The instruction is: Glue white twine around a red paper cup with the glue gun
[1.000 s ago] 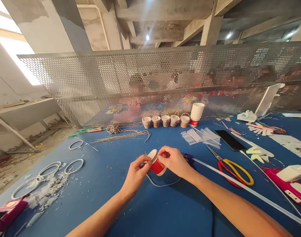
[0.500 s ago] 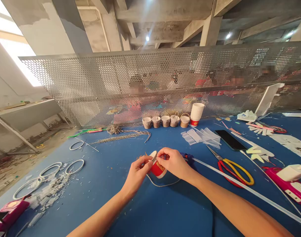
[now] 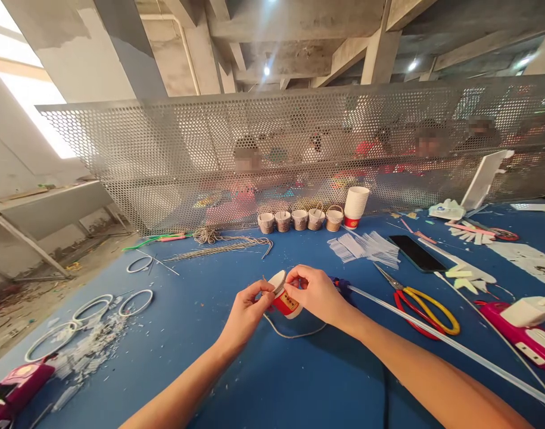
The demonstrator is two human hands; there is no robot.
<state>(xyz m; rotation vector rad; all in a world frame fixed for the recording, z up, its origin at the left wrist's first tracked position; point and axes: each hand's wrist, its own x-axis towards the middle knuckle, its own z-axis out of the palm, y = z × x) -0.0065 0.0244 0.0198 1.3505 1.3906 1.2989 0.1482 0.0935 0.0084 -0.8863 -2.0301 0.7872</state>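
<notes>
From the head camera, a person's left hand [image 3: 244,308] pinches the rim of a red-and-white paper cup [image 3: 287,305], tilted above the middle of the blue bench [image 3: 263,387]. The right hand [image 3: 319,292] has its fingers drawn together at the same rim; exactly what they grip is hidden. A pale cord [image 3: 292,336] curves beneath. Near the far edge, five small covered cups [image 3: 299,220], some with handles, look finished. The held one appears early in the making, its visible red side mostly bare. Stacked cups [image 3: 356,205] by the row seem untouched.
</notes>
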